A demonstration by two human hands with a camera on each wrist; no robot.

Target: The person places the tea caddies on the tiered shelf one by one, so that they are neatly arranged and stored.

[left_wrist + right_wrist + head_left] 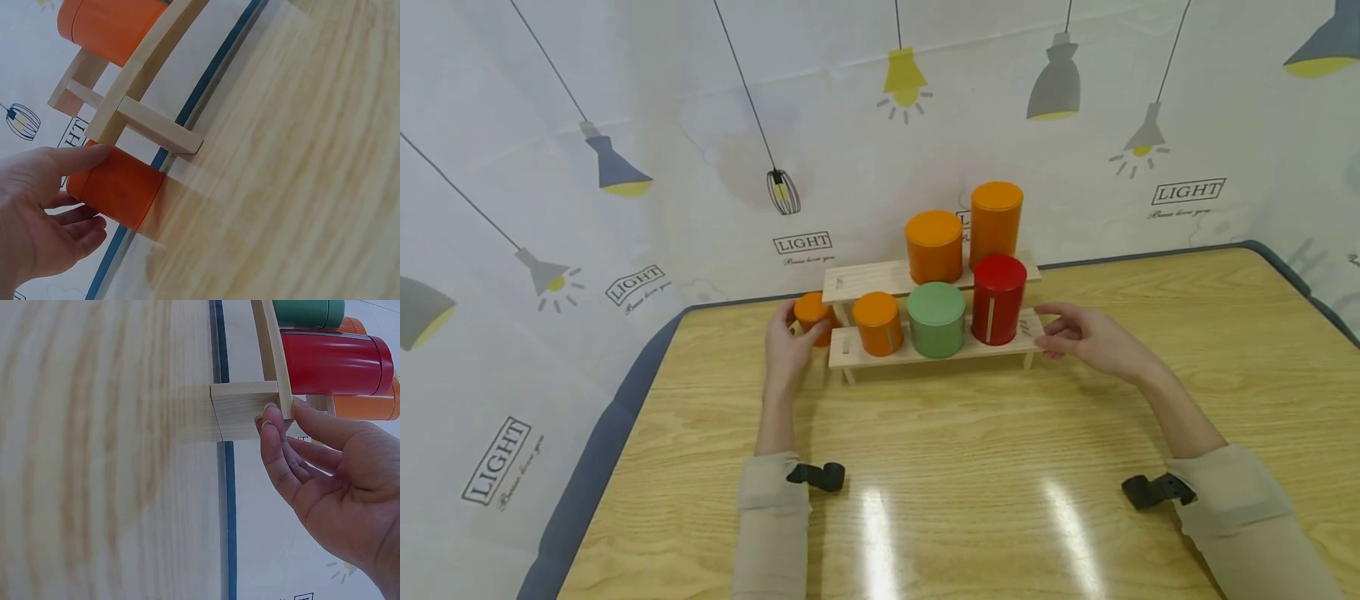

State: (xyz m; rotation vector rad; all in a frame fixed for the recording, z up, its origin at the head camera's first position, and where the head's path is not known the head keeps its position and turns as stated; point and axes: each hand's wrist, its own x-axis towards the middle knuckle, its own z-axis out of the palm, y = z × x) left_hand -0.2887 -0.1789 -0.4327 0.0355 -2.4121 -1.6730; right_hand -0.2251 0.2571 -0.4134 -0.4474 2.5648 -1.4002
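My left hand [785, 350] holds a small orange canister [813, 312] beside the left end of a two-level wooden rack. In the left wrist view, the thumb lies along one side of the canister [122, 187] and the fingers curl at the other; its base stands on the table. My right hand [1097, 340] pinches the right end of the lower wooden shelf [846, 348], thumb above and fingertips beneath. That shelf bears an orange canister [877, 323], a green canister [936, 323] and a red canister [998, 300].
Behind, the upper shelf [865, 279] carries a short orange canister [934, 250] and a tall orange canister [996, 221]. The wood-grain table [955, 467] has a dark blue edge [617, 417]. A white backdrop [700, 167] printed with lamps rises close behind the rack.
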